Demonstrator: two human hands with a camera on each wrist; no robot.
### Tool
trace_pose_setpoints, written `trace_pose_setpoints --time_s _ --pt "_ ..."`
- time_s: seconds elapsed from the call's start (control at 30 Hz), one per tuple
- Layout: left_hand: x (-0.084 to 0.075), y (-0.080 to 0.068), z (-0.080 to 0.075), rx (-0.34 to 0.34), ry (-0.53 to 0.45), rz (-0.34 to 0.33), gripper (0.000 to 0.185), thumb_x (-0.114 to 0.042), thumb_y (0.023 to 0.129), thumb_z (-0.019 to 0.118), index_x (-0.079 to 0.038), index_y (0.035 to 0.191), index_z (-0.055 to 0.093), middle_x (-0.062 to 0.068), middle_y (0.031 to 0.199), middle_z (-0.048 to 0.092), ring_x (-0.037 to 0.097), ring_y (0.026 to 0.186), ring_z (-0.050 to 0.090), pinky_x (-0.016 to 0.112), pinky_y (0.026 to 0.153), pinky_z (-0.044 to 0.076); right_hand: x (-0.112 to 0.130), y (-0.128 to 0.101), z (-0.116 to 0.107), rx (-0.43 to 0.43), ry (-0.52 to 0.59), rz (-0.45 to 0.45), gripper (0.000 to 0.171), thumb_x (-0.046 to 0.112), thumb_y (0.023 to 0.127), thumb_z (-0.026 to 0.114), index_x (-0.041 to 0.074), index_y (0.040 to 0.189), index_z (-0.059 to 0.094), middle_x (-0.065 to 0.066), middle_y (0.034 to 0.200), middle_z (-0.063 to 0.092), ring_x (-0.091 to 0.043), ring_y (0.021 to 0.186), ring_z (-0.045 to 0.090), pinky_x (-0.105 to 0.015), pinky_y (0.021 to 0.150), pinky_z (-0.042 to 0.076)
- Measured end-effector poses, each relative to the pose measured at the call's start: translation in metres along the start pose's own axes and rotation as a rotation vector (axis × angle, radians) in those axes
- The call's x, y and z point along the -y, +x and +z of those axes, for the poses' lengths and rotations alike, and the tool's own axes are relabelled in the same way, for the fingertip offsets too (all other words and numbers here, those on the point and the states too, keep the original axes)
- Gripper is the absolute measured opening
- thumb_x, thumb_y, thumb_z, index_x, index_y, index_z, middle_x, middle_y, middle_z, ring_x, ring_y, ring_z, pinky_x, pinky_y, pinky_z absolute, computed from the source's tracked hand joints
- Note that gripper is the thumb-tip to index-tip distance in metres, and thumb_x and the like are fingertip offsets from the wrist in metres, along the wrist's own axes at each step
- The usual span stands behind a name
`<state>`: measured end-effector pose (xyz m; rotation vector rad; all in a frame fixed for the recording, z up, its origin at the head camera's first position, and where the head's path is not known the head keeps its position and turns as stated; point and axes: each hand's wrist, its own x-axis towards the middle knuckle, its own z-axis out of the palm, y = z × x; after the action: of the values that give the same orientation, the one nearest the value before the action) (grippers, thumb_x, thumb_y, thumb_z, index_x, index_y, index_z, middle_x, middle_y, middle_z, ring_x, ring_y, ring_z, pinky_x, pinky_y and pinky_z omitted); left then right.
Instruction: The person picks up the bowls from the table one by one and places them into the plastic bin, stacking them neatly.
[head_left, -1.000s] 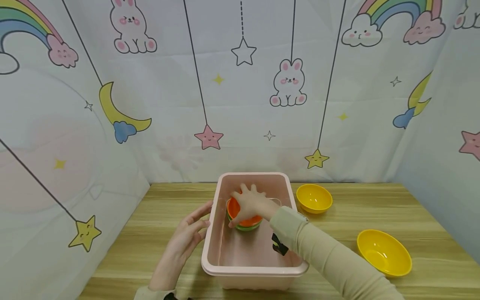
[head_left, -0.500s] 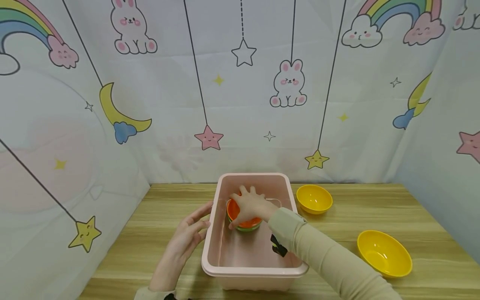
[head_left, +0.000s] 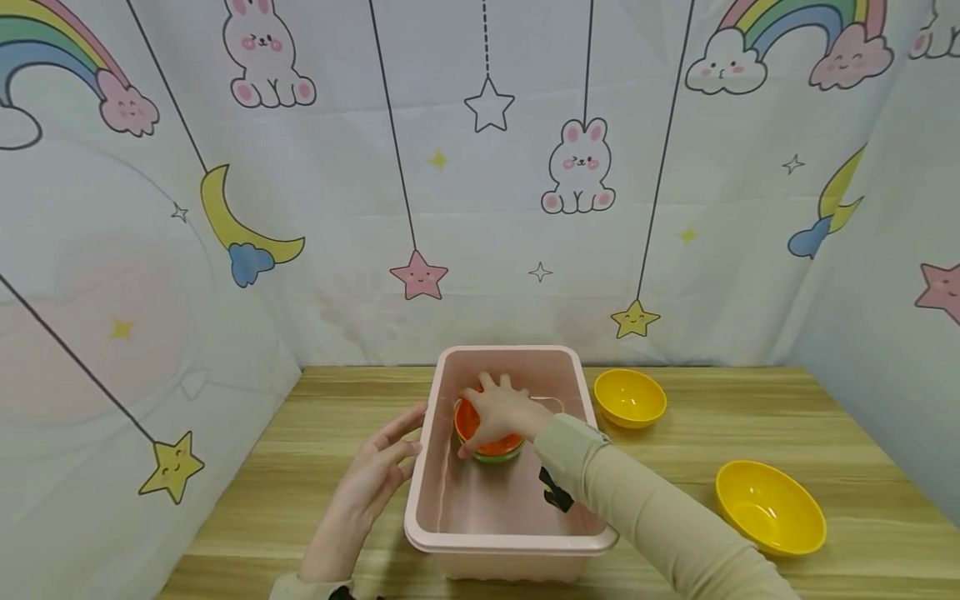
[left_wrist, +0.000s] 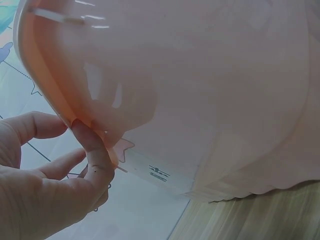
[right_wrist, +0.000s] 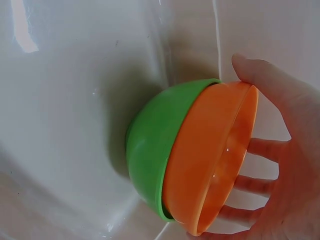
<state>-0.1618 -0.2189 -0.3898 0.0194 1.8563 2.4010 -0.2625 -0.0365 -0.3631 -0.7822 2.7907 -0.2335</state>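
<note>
Inside the pink bin (head_left: 510,542), an orange bowl (right_wrist: 200,150) sits nested in a green bowl (right_wrist: 150,145), with part of its wall standing above the green rim. My right hand (head_left: 501,412) reaches down into the bin and grips the orange bowl across its mouth. In the right wrist view the thumb lies at one side of the orange rim and the spread fingers reach to the other side. My left hand (head_left: 375,467) rests its loosely bent fingers (left_wrist: 95,155) against the bin's left rim, as the left wrist view also shows.
Two yellow bowls stand on the wooden table (head_left: 300,467) right of the bin: one yellow bowl (head_left: 630,400) near the back and another yellow bowl (head_left: 772,508) closer to the front. A printed cloth (head_left: 480,208) with rabbits and stars surrounds the table at the back and sides.
</note>
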Motion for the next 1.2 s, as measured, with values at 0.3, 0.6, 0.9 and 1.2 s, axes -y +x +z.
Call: trace_pose_setpoints --time_s 0.3,0.6,0.9,1.2 --pt "0.0005 0.0001 0.0002 -0.005 0.008 0.0 0.061 0.005 0.087 0.049 0.002 0.146 0.034 0.001 0.128 0.049 0.017 0.103 0.055 0.028 0.086 0.052 -0.0008 0.0031 0.0031 0.005 0.016 0.001 0.089 0.054 0.067 0.079 0.024 0.142 0.042 -0.011 0.148 0.031 -0.036 0.127 0.033 -0.066 0.095 0.039" --pt "0.0 -0.0015 0.0006 0.003 0.01 0.011 0.061 0.005 0.087 0.049 0.003 0.147 0.034 0.001 0.127 0.05 0.013 0.108 0.057 0.028 0.087 0.052 -0.0049 0.0089 0.0079 0.022 -0.009 -0.005 0.092 0.057 0.067 0.079 0.027 0.145 0.04 -0.01 0.153 0.026 -0.037 0.13 0.031 -0.069 0.099 0.035" --pt "-0.0003 -0.0006 0.0018 0.006 0.003 0.011 0.061 0.006 0.087 0.048 0.002 0.146 0.034 0.003 0.131 0.048 0.013 0.113 0.055 0.028 0.089 0.052 -0.0065 0.0101 0.0083 0.026 -0.013 -0.019 0.091 0.055 0.067 0.079 0.027 0.144 0.04 -0.01 0.151 0.028 -0.036 0.127 0.033 -0.067 0.099 0.037" --pt "-0.001 -0.0017 0.0017 0.002 0.006 0.008 0.061 0.005 0.087 0.049 0.002 0.147 0.034 0.002 0.13 0.048 0.014 0.11 0.056 0.028 0.089 0.051 -0.0039 0.0089 0.0071 0.047 -0.007 -0.012 0.092 0.055 0.068 0.078 0.027 0.146 0.038 -0.01 0.154 0.024 -0.037 0.131 0.03 -0.068 0.101 0.035"
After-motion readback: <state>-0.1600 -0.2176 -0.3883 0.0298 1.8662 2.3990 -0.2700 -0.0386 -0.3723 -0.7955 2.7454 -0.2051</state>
